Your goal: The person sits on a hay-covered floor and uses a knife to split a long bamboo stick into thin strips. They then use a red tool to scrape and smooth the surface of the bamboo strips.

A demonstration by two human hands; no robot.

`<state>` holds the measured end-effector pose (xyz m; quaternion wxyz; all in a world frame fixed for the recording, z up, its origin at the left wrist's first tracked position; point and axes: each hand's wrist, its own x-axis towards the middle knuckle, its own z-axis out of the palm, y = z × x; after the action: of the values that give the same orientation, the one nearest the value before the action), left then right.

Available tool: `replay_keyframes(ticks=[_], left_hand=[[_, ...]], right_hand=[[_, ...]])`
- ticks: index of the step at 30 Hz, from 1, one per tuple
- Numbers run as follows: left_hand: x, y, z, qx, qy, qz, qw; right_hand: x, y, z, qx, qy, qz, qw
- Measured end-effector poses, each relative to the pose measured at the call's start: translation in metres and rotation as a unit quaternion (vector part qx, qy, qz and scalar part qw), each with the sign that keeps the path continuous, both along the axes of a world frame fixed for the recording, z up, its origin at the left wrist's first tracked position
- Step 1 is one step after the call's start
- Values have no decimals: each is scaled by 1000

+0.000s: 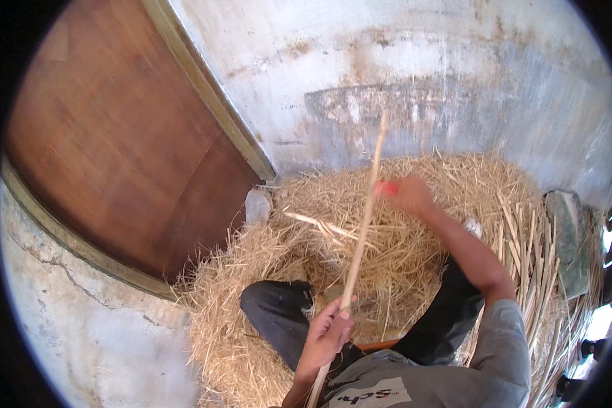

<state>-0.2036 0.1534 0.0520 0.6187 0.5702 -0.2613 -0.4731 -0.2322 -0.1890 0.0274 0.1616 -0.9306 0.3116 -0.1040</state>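
A long pale wooden stick (362, 238) slants up and away from beside my waist, its thin far end against the view of the wall. Low on the stick, my left hand (328, 336) is wrapped round it, thumb on top. Farther out, my right hand (413, 195) is closed on a red-handled tool (387, 188) at the stick's right side. That hand is somewhat smeared, and the tool's working end cannot be made out. Below them, a heap of straw-like shavings (251, 255) spreads round my bent legs, with a loose pale strip (319, 223) lying on it.
Several long pale sticks (513, 234) lie at the right, near a greenish stone block (568, 241). A brown door panel (129, 143) stands at the left, and a stained wall (449, 75) rises behind the heap. A whitish lump (258, 205) sits by the door frame.
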Motion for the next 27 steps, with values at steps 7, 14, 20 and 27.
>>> replay_keyframes(ticks=[7, 14, 20, 27], left_hand=[[8, 3, -4, -4, -4, 30, 1000], [13, -2, -4, 6, -20, 16, 1000], [6, 6, -12, 0, 19, 6, 1000], [-2, 10, -7, 20, 9, -14, 1000]], right_hand=[[-2, 20, -22, -156, -129, 150, 968], [19, 12, -20, -177, -85, 112, 974], [25, -28, -22, -121, -34, -4, 992], [27, -63, -14, -82, 5, -66, 994]])
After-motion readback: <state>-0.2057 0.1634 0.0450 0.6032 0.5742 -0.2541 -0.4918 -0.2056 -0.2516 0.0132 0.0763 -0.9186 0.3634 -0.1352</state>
